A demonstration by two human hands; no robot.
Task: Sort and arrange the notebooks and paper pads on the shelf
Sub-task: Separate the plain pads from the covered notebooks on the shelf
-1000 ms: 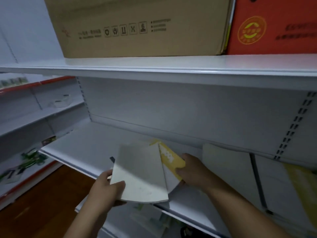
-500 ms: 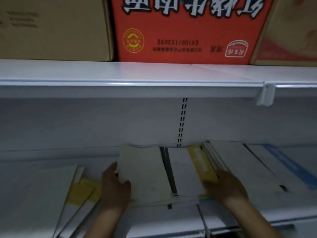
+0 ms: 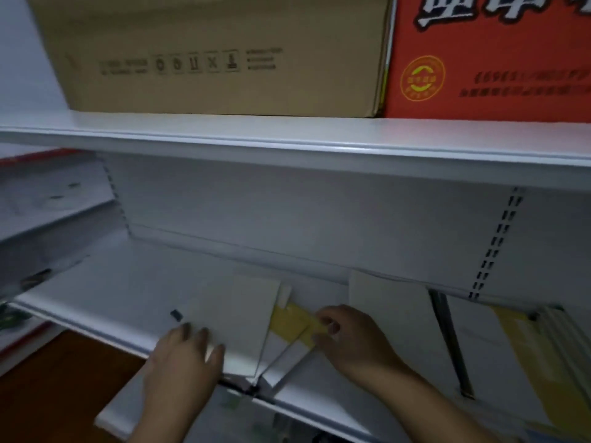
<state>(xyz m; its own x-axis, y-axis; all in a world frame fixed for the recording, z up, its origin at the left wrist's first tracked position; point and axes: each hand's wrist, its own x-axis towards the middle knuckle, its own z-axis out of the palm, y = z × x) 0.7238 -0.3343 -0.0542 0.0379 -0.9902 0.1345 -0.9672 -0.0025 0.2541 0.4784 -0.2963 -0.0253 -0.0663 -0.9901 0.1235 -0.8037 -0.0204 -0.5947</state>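
The right fingers (image 3: 323,324) are pinched on the near corner of the yellow pad (image 3: 289,318). The thumb is under and the fingers are on top, so this hand is gripping it. The right hand (image 3: 348,340) sits at about 3 o'clock from the pad, touching it. The pad's long side runs from about 10 o'clock down to 4 o'clock, right toward the wrist. It looks like there may be two yellow pads fanned out, but it is too blurry to be sure.

The left fingers (image 3: 195,334) lie flat on the near left corner of the white pad (image 3: 236,318). The thumb presses on its lower edge. It is not clear whether the hand is squeezing the pad or just holding it down. The left hand (image 3: 182,359) is at about 7 o'clock from this pad. The pad's long side runs from 1 o'clock to 7 o'clock, a little tilted.

The two pads touch. The white pad lies over the left edge of the yellow one. They open out like a fan, with the near ends close and the far ends apart.

I think the next move is to swing the yellow pad toward 9 o'clock so it lines up with the white one. The right hand is nearer for that.

All this lies near the front of the shelf (image 3: 128,282). More pads (image 3: 390,314) lie at 3 o'clock. A brown box (image 3: 224,52) and a red box (image 3: 479,59) sit up at 12 o'clock.
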